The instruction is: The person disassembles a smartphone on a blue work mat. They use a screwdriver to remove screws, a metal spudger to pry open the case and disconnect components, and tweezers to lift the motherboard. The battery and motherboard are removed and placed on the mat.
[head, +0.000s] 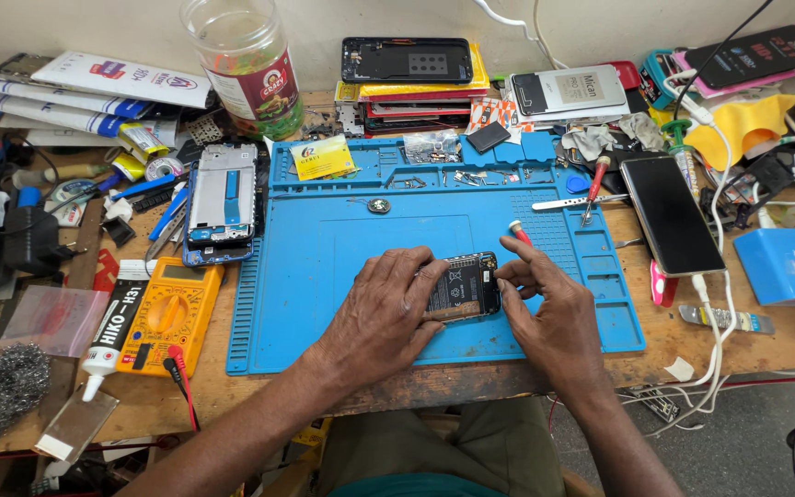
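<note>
Blue silicone covered the middle of my desk, a work mat (324, 276) reaching nearly to the front edge, and on it, toward its front right part, lay the opened phone (464, 287) with its back off and its battery showing. My left hand (381, 317) rested palm down over the phone's left end, fingers spread and pressing on it rather than closed around it. My right hand (545, 308) sat at the phone's right end, fingertips touching its edge, and pinched a small red-handled screwdriver (517, 230) whose white tip stuck up behind my fingers. Left of the mat, near the desk's front left part, sat a yellow multimeter (169, 313). Off the mat's right edge lay a black phone (672, 213), screen up. A clear plastic jar (248, 64) stood at the desk's back edge.
</note>
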